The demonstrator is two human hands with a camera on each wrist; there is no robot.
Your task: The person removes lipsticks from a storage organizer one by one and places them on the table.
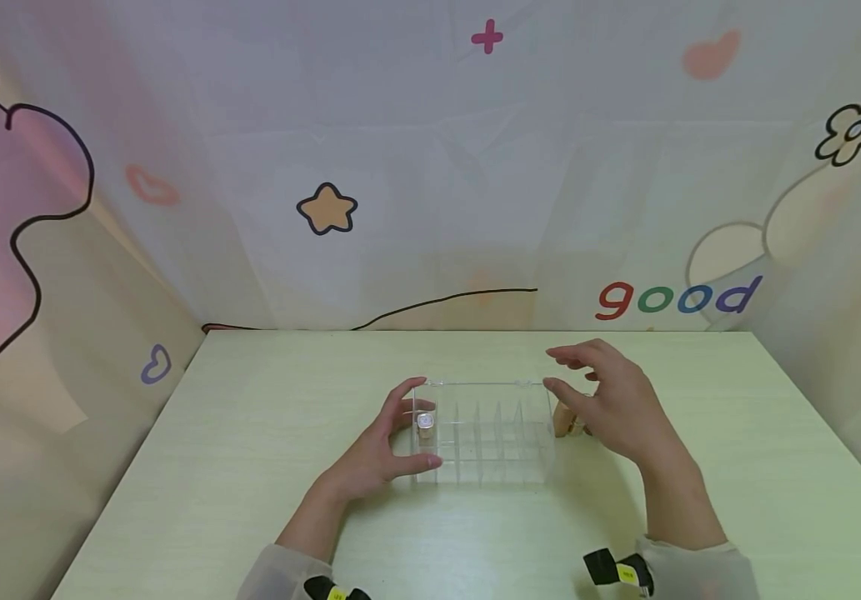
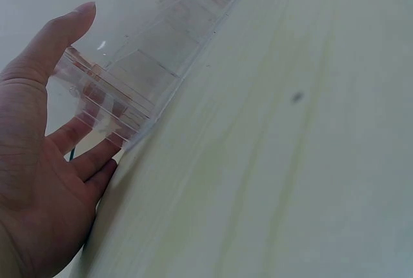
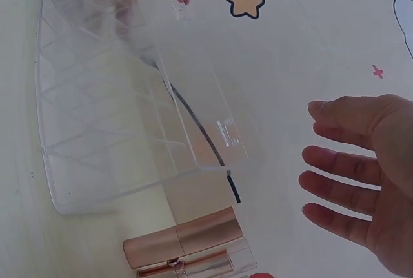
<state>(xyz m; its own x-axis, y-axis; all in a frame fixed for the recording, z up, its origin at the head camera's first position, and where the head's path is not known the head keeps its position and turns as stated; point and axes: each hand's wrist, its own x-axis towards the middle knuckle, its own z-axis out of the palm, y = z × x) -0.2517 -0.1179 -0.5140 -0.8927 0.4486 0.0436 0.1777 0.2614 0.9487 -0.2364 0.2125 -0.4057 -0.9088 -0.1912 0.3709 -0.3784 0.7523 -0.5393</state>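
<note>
A clear plastic box [image 1: 493, 422] with upright dividers stands on the table. My left hand [image 1: 370, 462] grips its left end, thumb at the front and fingers behind. In the leftmost compartment sits a small tube with a shiny square top [image 1: 426, 425]. My right hand [image 1: 618, 408] hovers near the box's far right corner, fingers spread and holding nothing; the right wrist view shows it apart from the box. Rose-gold tubes, like lipsticks [image 3: 184, 238], lie to the right of the box, partly hidden by that hand in the head view.
The pale wooden table [image 1: 250, 467] ends at a printed cloth backdrop [image 1: 415, 167], with cloth sides at left and right. In the right wrist view, clear hinge pieces [image 3: 228, 133] show on the box's edge.
</note>
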